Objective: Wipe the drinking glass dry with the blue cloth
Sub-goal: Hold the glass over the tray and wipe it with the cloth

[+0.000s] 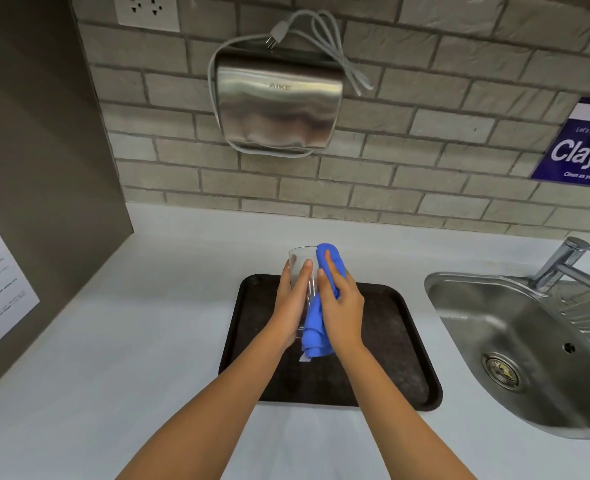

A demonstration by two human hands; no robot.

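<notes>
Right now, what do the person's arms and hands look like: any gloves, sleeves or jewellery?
Both arms are bare as far as the view shows, with no sleeve in sight. The left hand and right hand wear no gloves, and no rings, watch or bracelets are visible. The fingernails look short and unpainted. No markings show on either arm.

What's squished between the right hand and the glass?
The blue cloth. In the head view, the right hand presses it against the drinking glass, which the left hand holds.
</notes>
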